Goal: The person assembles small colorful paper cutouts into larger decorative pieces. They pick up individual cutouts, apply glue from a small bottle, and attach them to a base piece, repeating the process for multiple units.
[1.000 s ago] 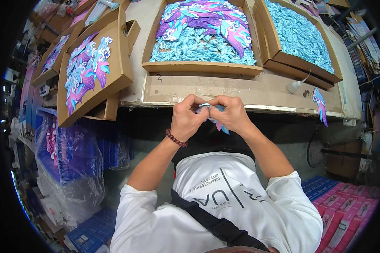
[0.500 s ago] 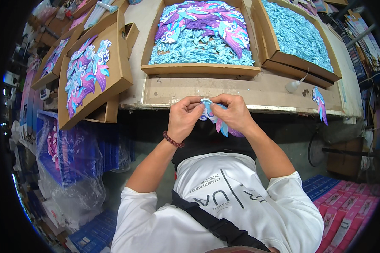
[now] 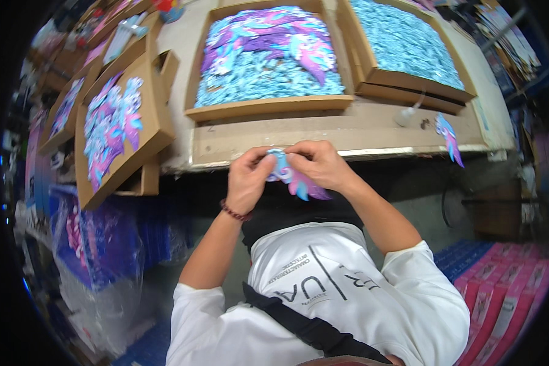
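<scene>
Both hands meet at the near edge of the cardboard-covered table (image 3: 348, 131). My left hand (image 3: 249, 177) and my right hand (image 3: 320, 163) pinch one small flat cut-out piece (image 3: 293, 178), light blue on top with pink and purple tips hanging below the fingers. A dark red bead bracelet (image 3: 235, 212) circles my left wrist. Just beyond the hands lies a shallow cardboard tray (image 3: 268, 108) heaped with the same blue, purple and pink pieces.
A second tray (image 3: 409, 82) of pale blue pieces lies at the back right. A tilted tray (image 3: 119, 131) with more cut-outs leans at the left. One loose cut-out (image 3: 449, 137) hangs at the table's right edge. Blue packs in plastic (image 3: 97, 244) and pink boxes (image 3: 506, 293) flank me below.
The cut-out has turned in my fingers so more of its blue face and pink tips show. Both hands stayed at the table edge, shifting only slightly.
</scene>
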A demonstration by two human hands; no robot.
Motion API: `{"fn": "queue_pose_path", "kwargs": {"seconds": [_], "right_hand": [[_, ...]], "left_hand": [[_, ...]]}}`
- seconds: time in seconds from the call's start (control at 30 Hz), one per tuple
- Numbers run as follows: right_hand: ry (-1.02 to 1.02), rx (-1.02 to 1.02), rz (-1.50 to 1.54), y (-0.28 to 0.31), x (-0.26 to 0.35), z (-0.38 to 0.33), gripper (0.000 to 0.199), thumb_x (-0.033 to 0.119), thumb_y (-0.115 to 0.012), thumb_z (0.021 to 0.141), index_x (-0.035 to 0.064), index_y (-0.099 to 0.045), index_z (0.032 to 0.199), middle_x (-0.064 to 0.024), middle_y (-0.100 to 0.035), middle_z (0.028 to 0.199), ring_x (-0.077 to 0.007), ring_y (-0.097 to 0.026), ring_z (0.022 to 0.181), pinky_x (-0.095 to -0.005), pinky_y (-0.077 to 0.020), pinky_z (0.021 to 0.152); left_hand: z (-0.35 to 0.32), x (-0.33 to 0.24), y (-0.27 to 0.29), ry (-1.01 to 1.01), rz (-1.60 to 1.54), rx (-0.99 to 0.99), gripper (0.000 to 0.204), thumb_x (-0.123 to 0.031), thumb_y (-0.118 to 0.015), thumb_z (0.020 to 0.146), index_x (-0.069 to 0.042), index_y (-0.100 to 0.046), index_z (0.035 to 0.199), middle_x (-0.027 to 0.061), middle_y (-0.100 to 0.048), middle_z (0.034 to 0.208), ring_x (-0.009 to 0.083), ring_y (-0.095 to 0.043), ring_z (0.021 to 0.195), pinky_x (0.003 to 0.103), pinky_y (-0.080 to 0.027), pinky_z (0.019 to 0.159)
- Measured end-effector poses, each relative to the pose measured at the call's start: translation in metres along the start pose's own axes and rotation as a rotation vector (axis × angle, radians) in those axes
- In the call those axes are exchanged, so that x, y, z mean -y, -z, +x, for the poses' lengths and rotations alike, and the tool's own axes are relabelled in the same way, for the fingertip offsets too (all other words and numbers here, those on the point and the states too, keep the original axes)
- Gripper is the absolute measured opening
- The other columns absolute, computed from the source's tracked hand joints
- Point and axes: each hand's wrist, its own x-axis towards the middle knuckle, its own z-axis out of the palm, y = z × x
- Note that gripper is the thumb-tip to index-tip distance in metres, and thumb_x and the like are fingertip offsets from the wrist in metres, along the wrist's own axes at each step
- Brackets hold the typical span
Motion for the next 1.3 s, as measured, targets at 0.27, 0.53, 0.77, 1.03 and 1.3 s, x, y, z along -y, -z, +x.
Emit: {"fn": "queue_pose_path", "kwargs": {"seconds": [0.27, 0.53, 0.77, 1.03, 1.3], "right_hand": [[0.086, -0.270, -0.206, 0.042, -0.011, -0.021, 0.023, 0.018, -0.060, 0.091, -0.0027, -0.068, 0.096, -0.0054, -0.065, 0.072, -0.0096, -0.057, 0.066, -0.0265, -0.0473, 0.063], [0.012, -0.222, -0.269, 0.037, -0.005, -0.039, 0.030, 0.022, -0.068, 0.088, -0.0004, -0.067, 0.108, -0.0089, -0.071, 0.084, -0.0132, -0.064, 0.073, -0.0286, -0.0517, 0.070], [0.060, -0.150, -0.291, 0.013, 0.004, -0.029, 0.028, 0.019, -0.066, 0.087, 0.0010, -0.067, 0.109, -0.0127, -0.070, 0.082, -0.0164, -0.065, 0.071, -0.0298, -0.0521, 0.070], [0.133, -0.166, -0.328, 0.004, 0.008, -0.031, 0.024, 0.011, -0.064, 0.088, -0.0005, -0.067, 0.109, -0.0090, -0.070, 0.081, -0.0125, -0.063, 0.067, -0.0265, -0.0523, 0.064], [0.199, -0.182, -0.425, -0.008, 0.010, -0.029, 0.022, 0.016, -0.064, 0.088, 0.0043, -0.069, 0.106, -0.0134, -0.069, 0.076, -0.0222, -0.065, 0.059, -0.0305, -0.0513, 0.057]], "left_hand": [[0.009, 0.000, 0.001, 0.040, -0.135, -0.025, 0.023, -0.011, -0.057, 0.095, 0.007, -0.061, 0.109, 0.0083, -0.068, 0.082, 0.0120, -0.063, 0.065, 0.021, -0.049, 0.059], [0.010, 0.003, -0.021, 0.115, -0.215, 0.082, 0.027, -0.011, -0.055, 0.097, 0.009, -0.058, 0.114, 0.0123, -0.067, 0.094, 0.0165, -0.067, 0.077, 0.029, -0.057, 0.066], [0.005, -0.010, -0.022, 0.164, -0.350, 0.111, 0.024, -0.006, -0.051, 0.096, 0.009, -0.057, 0.113, 0.0146, -0.067, 0.097, 0.0200, -0.068, 0.079, 0.032, -0.060, 0.067], [0.004, -0.005, -0.025, 0.178, -0.477, 0.040, 0.022, -0.010, -0.056, 0.095, 0.004, -0.061, 0.110, 0.0105, -0.068, 0.094, 0.0154, -0.067, 0.078, 0.031, -0.059, 0.065], [-0.001, 0.005, -0.032, 0.099, -0.664, -0.048, 0.018, -0.012, -0.059, 0.094, 0.000, -0.062, 0.108, 0.0065, -0.066, 0.093, 0.0128, -0.063, 0.082, 0.029, -0.053, 0.074]]}}
